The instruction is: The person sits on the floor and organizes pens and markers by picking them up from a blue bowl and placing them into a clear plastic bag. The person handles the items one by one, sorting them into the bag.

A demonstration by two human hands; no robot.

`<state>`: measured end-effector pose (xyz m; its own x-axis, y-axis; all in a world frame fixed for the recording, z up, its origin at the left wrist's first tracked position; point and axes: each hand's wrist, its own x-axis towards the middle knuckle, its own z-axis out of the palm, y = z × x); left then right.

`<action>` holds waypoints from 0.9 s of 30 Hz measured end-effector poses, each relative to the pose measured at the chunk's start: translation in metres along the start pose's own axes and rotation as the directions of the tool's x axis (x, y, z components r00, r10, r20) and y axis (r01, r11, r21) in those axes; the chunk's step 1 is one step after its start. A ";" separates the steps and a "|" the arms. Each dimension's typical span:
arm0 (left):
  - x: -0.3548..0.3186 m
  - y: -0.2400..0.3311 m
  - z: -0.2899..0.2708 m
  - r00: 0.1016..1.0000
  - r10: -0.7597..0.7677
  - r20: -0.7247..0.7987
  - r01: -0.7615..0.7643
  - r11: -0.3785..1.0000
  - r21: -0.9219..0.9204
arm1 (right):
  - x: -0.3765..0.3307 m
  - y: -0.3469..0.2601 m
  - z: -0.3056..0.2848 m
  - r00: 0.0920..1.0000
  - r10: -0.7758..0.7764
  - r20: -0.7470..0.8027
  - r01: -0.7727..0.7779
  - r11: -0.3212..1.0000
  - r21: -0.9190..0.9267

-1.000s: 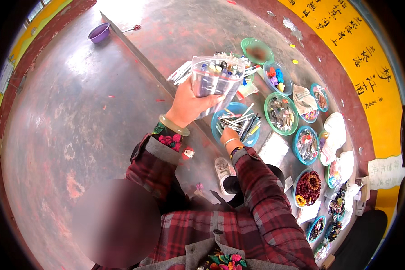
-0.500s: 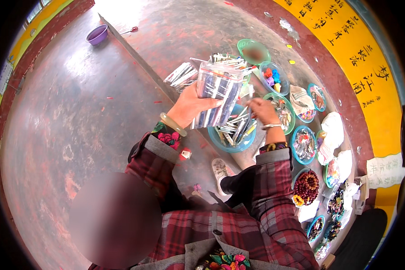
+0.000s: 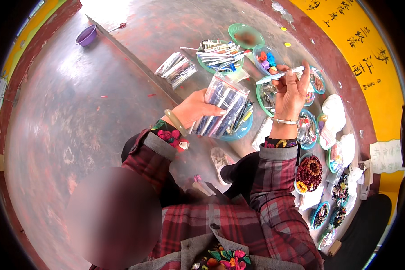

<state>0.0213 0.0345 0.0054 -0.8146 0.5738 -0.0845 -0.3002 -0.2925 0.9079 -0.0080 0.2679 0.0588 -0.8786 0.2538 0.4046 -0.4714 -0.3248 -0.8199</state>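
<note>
A purple basin point(image 3: 86, 35) stands at far left, a red-handled tool point(image 3: 118, 27) near it on the floor. Further right lies a bundle point(image 3: 176, 70) of pens. The person's left hand point(image 3: 192, 108) grips a clear bag point(image 3: 223, 105) of pens, thumb pressed across its front; the fingers behind are hidden. Beyond the bag sits a green basket point(image 3: 231, 68) heaped with pens. The bag blocks much of a blue basin point(image 3: 244, 132) holding more pens. The right hand point(image 3: 291, 94), raised, pinches a white pen point(image 3: 269, 78) between thumb and curled fingers, its end pointing left, and covers part of a green bowl point(image 3: 259, 98) behind. Past it are dark red beads point(image 3: 309, 172) and a white sack point(image 3: 334, 112).
</note>
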 end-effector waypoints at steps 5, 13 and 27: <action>0.001 -0.003 -0.003 0.999 -0.039 0.007 0.039 0.999 0.023 | -0.004 0.007 0.008 0.998 0.044 0.054 -0.045 0.999 0.019; 0.000 -0.001 -0.001 0.999 -0.041 0.016 0.040 0.996 0.083 | -0.007 0.014 0.013 0.993 0.066 0.098 -0.066 0.998 0.003; 0.001 -0.002 -0.003 0.999 -0.041 0.023 0.039 0.997 0.073 | -0.004 0.020 0.003 0.996 0.053 0.068 -0.056 0.998 0.038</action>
<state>0.0196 0.0332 0.0024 -0.7899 0.6030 -0.1119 -0.2949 -0.2134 0.9314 -0.0142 0.2583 0.0424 -0.9056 0.1739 0.3868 -0.4241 -0.3726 -0.8254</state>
